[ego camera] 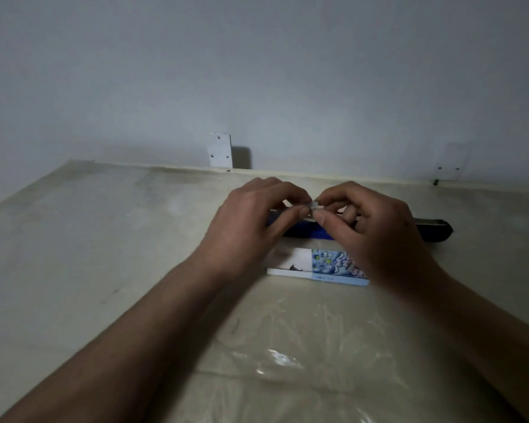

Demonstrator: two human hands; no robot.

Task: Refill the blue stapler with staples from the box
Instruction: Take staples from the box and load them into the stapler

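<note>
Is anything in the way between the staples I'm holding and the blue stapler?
Nothing visible. The left hand and right hand pinch the staples just above the stapler; the box lies nearer you, off the path. Its channel is mostly hidden.

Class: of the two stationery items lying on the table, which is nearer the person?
The staple box, with its patterned sleeve; the blue stapler lies beyond it, toward the wall.
</note>
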